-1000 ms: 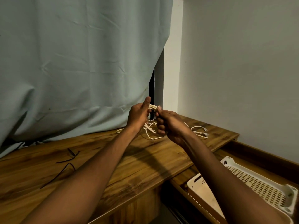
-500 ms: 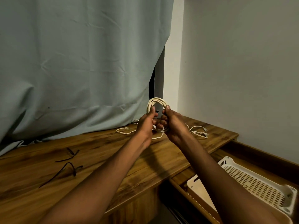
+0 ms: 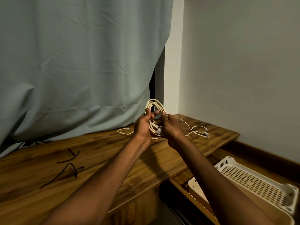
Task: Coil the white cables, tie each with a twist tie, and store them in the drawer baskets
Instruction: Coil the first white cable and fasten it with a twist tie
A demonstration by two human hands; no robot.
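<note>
A white cable coil [image 3: 155, 105] stands upright between both hands above the wooden desk [image 3: 100, 159]. My left hand [image 3: 142, 125] grips the coil's left side, thumb up against the loops. My right hand [image 3: 170, 125] holds the right side, its thumb on the loop; a plug end [image 3: 158, 131] hangs between the palms. More loose white cable [image 3: 198, 131] lies tangled on the desk behind the hands. Black twist ties [image 3: 69, 166] lie on the desk at the left. A cream perforated basket [image 3: 253, 181] sits in the open drawer [image 3: 181, 179] at the lower right.
A pale green curtain [image 3: 78, 65] hangs behind the desk, its hem on the desk top. A white wall [image 3: 240, 65] closes off the right side. A second basket's rim [image 3: 198, 189] shows beneath the perforated one.
The hands raised the cable off the desk and the loops now stand as a rounder, taller coil. Both hands shifted slightly lower on it.
</note>
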